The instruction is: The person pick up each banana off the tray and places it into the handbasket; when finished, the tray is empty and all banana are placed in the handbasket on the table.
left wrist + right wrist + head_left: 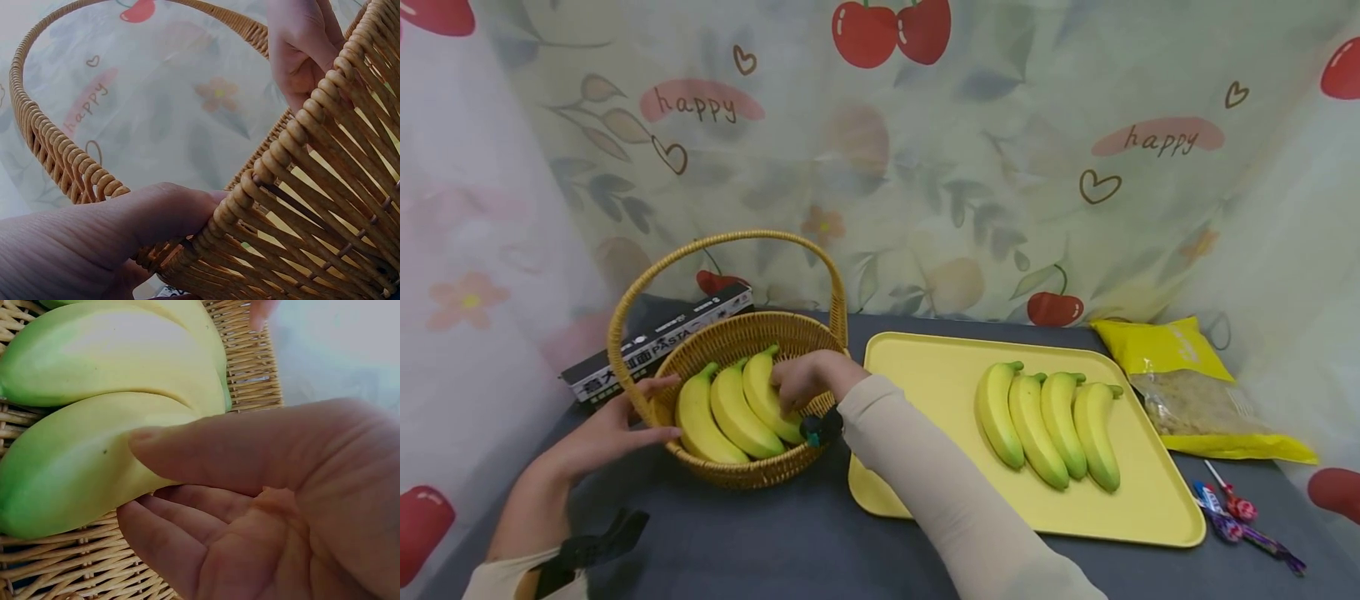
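Note:
A wicker basket [737,477] with a tall arched handle stands on the left, holding three yellow bananas side by side. My left hand [613,433] grips the basket's left rim beside the handle's base, and its thumb lies over the rim in the left wrist view. Inside the basket, my right hand [812,377] holds the rightmost banana [75,465]. Its thumb presses on the banana's upper side, while the fingers curl along its lower side in the right wrist view. The middle banana [741,412] and the left banana [700,421] lie against each other.
Right of the basket, a yellow tray [917,367] bears several bananas [1048,425] in a row. A yellow bag [1195,400] and wrapped lollipops [1228,517] lie beyond its right edge. A dark pasta box [658,337] is behind the basket. Patterned curtains enclose the table.

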Demonstrator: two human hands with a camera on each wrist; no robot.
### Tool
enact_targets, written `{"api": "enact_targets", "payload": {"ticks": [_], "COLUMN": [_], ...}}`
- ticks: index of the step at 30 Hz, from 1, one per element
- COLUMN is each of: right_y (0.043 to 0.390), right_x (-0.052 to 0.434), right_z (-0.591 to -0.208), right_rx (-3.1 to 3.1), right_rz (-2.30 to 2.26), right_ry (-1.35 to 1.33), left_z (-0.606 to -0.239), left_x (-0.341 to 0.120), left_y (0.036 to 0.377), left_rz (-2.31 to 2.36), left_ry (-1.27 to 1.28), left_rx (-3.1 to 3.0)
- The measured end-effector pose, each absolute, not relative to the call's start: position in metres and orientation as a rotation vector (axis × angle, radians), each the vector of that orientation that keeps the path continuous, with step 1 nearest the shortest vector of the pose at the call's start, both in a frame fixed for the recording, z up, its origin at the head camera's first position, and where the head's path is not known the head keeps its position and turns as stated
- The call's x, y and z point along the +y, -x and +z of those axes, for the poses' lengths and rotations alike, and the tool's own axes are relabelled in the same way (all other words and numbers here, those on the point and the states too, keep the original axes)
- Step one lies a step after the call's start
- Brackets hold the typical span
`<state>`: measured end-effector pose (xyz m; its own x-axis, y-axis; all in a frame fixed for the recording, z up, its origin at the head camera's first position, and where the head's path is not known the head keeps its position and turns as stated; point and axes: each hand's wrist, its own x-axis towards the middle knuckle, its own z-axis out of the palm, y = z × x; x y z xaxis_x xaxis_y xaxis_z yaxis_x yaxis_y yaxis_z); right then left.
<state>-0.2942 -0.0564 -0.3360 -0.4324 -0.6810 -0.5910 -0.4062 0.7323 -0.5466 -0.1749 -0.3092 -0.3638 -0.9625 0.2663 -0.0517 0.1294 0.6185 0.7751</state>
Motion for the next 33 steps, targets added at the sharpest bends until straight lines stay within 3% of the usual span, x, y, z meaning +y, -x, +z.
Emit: {"api": "enact_targets", "payload": {"ticks": [13,33], "right_y": [0.289,0.260], "right_x": [-0.035,0.084], "right_z": [-0.328,-0.293], "right_rx": [2.172,2.093], "right_rz": [-0.510,-1.051], "right_ry": [0.926,0.911], "left_z": [-0.366,-0.365], "left_x": [-0.307,-0.308], "left_y": [0.174,0.175], "left_rz": [1.266,1.277], "left_ry": [-0.324,-0.330], "left_rx": [2.681,2.676]}}
